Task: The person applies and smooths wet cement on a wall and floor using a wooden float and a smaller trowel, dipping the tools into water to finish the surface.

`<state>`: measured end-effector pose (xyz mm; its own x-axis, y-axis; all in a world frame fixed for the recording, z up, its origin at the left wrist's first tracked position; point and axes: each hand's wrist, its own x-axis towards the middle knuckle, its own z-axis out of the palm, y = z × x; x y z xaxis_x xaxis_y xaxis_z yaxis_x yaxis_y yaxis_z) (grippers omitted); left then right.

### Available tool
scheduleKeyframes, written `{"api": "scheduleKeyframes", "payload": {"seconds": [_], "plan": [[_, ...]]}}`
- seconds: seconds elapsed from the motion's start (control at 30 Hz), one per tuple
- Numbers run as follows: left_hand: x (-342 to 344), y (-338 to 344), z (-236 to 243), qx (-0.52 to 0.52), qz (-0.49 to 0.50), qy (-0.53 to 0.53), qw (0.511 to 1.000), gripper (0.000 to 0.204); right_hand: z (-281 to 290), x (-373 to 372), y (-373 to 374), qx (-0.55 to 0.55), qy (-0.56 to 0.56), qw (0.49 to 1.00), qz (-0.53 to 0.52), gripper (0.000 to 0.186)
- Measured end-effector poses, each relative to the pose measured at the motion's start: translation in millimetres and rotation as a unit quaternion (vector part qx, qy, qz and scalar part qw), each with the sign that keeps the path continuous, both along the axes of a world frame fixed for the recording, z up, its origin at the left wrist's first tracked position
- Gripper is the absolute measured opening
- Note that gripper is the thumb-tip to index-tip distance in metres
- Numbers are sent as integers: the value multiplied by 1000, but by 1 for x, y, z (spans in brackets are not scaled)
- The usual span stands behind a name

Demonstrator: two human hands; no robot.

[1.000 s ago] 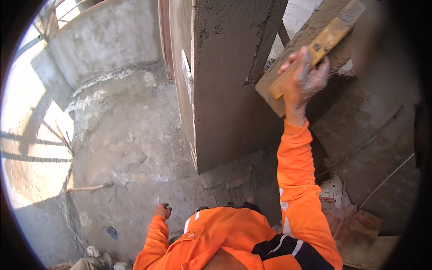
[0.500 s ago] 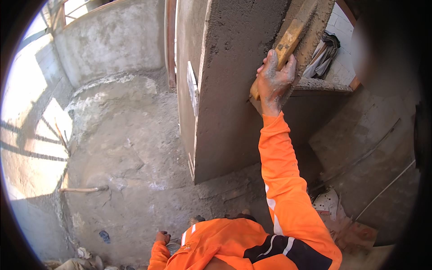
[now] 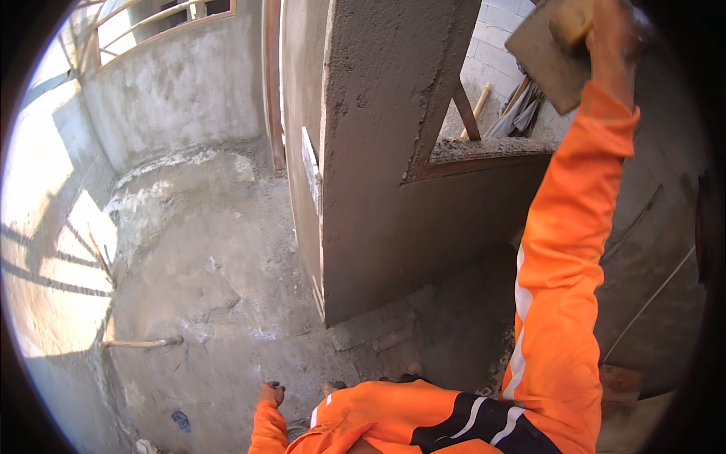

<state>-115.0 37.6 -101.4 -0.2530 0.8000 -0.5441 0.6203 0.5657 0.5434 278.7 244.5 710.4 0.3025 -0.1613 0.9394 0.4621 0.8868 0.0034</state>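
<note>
My right hand (image 3: 611,47), smeared with wet mortar, is raised at the upper right and closed round the handle of a plastering float (image 3: 546,64). The float's flat board is tilted and held apart from the plastered wall (image 3: 393,98). That wall is grey and rough near its top, with a window opening to its right. Low in front of my body, my left hand (image 3: 271,392) hangs with its fingers curled in, and nothing shows in it. Motion blurs the right fingers.
A mortar-covered window sill (image 3: 491,149) juts below the opening, with a grey cloth (image 3: 522,113) behind it. A short stick (image 3: 142,343) lies on the rough floor (image 3: 197,257) at the left. A thin pale rod (image 3: 650,303) slants at the right.
My right hand has carried the float off the wall, up and to the right. The view has shifted, showing more of the window opening. My left hand stays low.
</note>
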Motion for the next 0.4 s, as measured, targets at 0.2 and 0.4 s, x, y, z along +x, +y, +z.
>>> {"api": "scheduleKeyframes", "payload": {"seconds": [0.2, 0.4], "plan": [[-6, -6, -4, -85, -102, 23, 991, 43, -208, -3, -15, -292, 121, 944, 94, 31], [-55, 13, -50, -123, -165, 12, 978, 45, -331, -27, 49, -455, 128, 877, 89, 52]]}}
